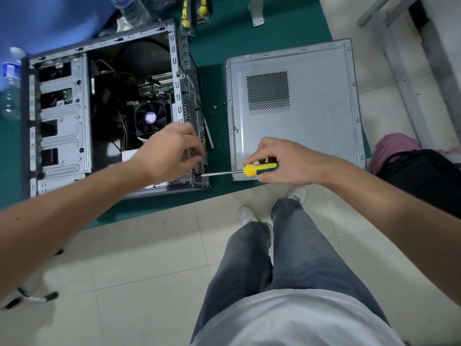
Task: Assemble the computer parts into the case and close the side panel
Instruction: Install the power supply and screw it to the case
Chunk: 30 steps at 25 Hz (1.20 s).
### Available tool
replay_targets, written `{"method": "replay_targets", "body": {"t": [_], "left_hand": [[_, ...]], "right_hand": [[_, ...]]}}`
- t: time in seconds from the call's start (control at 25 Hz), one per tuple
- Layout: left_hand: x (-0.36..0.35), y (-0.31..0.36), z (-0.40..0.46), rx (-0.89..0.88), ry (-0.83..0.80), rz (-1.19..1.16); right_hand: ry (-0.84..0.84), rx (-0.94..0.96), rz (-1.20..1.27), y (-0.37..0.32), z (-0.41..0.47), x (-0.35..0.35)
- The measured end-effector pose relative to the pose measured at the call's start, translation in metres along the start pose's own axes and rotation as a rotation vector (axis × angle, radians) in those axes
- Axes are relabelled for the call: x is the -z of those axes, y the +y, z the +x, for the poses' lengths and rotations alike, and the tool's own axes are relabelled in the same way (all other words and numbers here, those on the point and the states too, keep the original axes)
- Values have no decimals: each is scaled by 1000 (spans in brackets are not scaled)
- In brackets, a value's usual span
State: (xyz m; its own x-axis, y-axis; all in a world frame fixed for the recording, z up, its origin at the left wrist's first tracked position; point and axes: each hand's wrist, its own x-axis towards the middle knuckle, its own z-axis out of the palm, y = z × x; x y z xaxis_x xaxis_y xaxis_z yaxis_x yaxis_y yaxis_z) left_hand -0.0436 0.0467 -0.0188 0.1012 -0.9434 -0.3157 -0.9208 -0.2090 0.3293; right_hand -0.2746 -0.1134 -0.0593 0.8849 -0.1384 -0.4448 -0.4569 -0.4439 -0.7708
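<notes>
The open grey computer case (62,116) lies on its side on the green mat, its motherboard and CPU fan (150,117) exposed. The loose side panel (299,136) lies flat to its right. My right hand (282,161) grips a yellow-and-green screwdriver (259,169); its shaft points left and its tip touches the case's rear wall near the bottom corner. My left hand (172,153) hovers over that rear edge with curled fingers; whether it pinches something small is hidden.
Small screws (215,106) lie on the green mat (249,41) between case and panel. Two plastic water bottles (11,81) stand at the left and top. Packaged yellow tools (185,13) lie at the top. A pink and black bundle (409,161) sits at the right.
</notes>
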Motion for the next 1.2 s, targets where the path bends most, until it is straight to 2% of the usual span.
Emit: {"method": "replay_targets", "body": {"t": [0.08, 0.12, 0.24, 0.28, 0.4, 0.48, 0.64, 0.72, 0.84, 1.0, 1.12, 1.2], "left_hand": [[-18, -3, -24, 137, 322, 2], [-26, -4, -32, 252, 388, -20], [-49, -3, -37, 547, 360, -106], [-55, -1, -35, 573, 344, -80], [-65, -2, -32, 565, 365, 26], [-68, -5, -32, 568, 394, 50], [-67, -6, -30, 570, 366, 56], [-64, -8, -28, 534, 332, 54], [-61, -11, -27, 476, 334, 64], [-64, -12, -28, 466, 369, 57], [-64, -14, -28, 456, 381, 65], [-64, -15, -28, 447, 392, 66]], "right_hand": [[-19, -66, 207, 3, -2, 8], [-7, -96, 334, 4, -3, 12], [122, -195, 667, 4, -2, 15], [134, -234, 708, 4, -2, 13], [20, -327, 910, 8, -7, 11], [48, -331, 1063, 12, -11, 12], [225, -452, 949, 6, -13, -5], [205, -479, 876, 7, -17, -10], [220, -430, 996, 8, -23, -12], [300, -542, 867, 5, -19, -19], [251, -453, 1009, 7, -22, -15], [282, -448, 958, 6, -21, -15]]}}
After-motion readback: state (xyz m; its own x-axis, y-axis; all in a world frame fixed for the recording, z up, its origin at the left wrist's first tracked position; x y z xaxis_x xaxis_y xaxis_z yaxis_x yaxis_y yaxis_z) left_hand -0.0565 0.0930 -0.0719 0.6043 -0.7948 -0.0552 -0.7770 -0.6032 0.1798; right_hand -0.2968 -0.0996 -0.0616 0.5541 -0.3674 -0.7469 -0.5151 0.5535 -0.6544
